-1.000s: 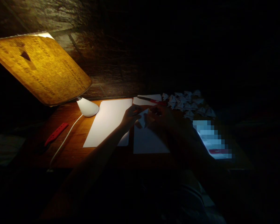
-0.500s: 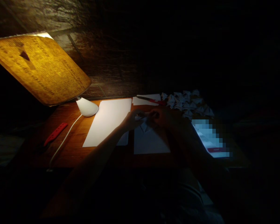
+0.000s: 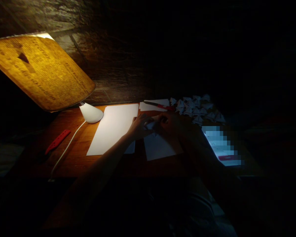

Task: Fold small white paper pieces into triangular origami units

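A small folded piece of white paper [image 3: 152,125] sits between my two hands, over the middle of the table. My left hand [image 3: 138,125] grips its left side with bent fingers. On its right side my right hand [image 3: 165,121] pinches the paper, though deep shadow hides most of those fingers. Under both hands a white sheet [image 3: 160,148] lies slightly turned on the table. To the left, by my left forearm, rests a stack of white paper [image 3: 113,128].
A lit lamp [image 3: 91,113] stands at the left, its cord running forward past a red power strip [image 3: 58,142]. At the back lie smaller papers [image 3: 153,104] with a red-handled knife or scissors [image 3: 160,106]. Several folded paper pieces [image 3: 194,107] and a glowing phone [image 3: 219,148] are at the right.
The sheet beneath my hands has turned and shifted a little to the right. My left hand's fingers have spread slightly, and the folded paper sits differently between my hands.
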The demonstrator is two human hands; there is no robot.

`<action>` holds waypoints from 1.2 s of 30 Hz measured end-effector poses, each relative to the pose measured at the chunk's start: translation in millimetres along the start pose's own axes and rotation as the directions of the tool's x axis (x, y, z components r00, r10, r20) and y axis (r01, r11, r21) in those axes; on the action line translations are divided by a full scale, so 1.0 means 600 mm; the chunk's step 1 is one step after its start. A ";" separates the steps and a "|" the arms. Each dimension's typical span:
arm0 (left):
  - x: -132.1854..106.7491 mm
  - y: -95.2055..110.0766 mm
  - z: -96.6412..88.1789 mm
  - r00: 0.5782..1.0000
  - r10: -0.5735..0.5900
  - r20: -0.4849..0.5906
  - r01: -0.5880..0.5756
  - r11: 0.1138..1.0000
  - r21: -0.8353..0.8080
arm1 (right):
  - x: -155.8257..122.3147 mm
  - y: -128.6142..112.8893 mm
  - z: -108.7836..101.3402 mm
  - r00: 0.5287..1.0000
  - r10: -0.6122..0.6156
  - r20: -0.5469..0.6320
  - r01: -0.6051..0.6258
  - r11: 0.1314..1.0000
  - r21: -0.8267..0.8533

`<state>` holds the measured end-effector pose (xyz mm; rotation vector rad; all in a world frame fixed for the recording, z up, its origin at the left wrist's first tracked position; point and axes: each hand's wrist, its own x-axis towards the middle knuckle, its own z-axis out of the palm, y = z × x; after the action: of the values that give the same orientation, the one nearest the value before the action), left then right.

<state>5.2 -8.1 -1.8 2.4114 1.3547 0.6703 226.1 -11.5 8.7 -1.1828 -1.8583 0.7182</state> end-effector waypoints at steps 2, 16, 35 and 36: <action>-0.001 0.003 0.001 1.000 -0.013 -0.015 0.013 1.000 0.015 | 0.000 -0.003 -0.001 1.000 -0.015 0.014 0.014 0.999 0.035; -0.003 0.004 0.002 0.997 0.071 -0.036 -0.070 0.997 0.015 | -0.004 -0.004 -0.006 0.964 -0.102 0.245 0.090 0.994 0.061; -0.009 0.010 -0.011 0.994 0.093 -0.049 -0.087 0.990 0.108 | -0.004 -0.013 -0.013 0.955 -0.151 0.256 0.193 0.969 -0.151; -0.009 0.010 -0.012 0.994 0.097 -0.045 -0.092 0.990 0.104 | -0.004 -0.011 -0.012 0.951 -0.154 0.268 0.204 0.964 -0.169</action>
<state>3.4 -15.7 5.6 2.5688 1.3313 0.7066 229.8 -16.1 17.0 -1.0608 -2.2616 0.6179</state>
